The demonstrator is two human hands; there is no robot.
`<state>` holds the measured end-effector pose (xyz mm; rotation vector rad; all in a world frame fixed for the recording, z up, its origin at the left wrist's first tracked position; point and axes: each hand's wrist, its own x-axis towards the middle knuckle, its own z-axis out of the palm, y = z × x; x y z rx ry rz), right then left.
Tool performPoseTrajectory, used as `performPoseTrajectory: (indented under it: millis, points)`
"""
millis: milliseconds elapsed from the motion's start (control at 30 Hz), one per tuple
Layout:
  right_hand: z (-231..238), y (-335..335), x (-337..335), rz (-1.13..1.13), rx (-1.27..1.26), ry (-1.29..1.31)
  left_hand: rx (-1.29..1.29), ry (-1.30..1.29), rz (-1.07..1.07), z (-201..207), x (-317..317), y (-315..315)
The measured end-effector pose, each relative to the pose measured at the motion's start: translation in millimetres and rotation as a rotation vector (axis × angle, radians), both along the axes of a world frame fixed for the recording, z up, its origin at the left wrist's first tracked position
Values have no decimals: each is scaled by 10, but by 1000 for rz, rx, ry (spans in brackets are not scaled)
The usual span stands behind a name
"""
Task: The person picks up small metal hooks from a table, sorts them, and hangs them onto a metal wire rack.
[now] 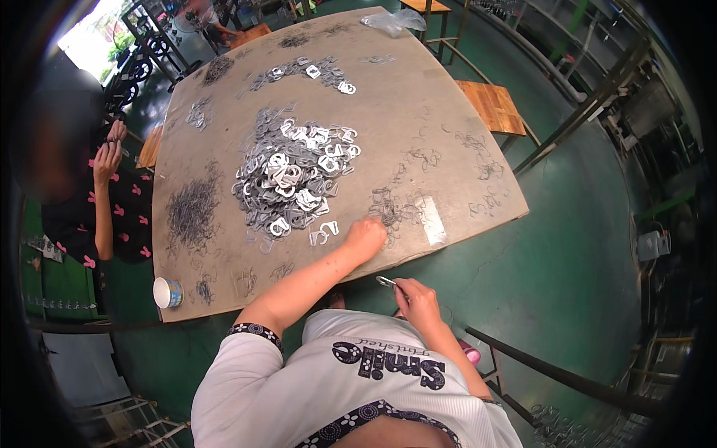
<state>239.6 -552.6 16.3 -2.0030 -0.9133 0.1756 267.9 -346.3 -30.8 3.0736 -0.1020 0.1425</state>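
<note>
- So the right hand has its fingers closed on a small metal piece, held in front of the body, just off the near edge of the counter. Rounded end is poking out past the fingers, rest is covered.
- Long axis of that piece runs out from the fingers toward the left and a bit away from the body, so it's roughly aimed at the edge below the other hand.
- Left hand is down on the counter, fingers curled at the near-left side of the scattered wire bits. Can't tell if it's pinched on one, the fingertips are hidden.
- The main relation imo: wire bits lie beyond the left hand and slightly to its right, so the left is way nearer. From the right hand they're farther out and a little left.
- Big heap of flat metal loops sits farther out and left of the left hand, apart from it.
- Pale strip lies right beside the wire bits, paper cup at the near-left corner.
</note>
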Motion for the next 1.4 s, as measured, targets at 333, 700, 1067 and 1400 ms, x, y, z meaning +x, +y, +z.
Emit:
performPoseTrajectory:
  millis: [333,700,1067,1400]
  points:
    - [-38,78,-14,-121,111,106,-1862,698,527,-56,-359,686]
    - [12,201,10,-43,89,119,-1562,28,255,276,-853,164]
    - [71,237,-34,33,84,119,-1452,-41,98,522,-1048,-209]
    - [71,277,-110,79,89,254,-1425,-85,62,446,-1177,-201]
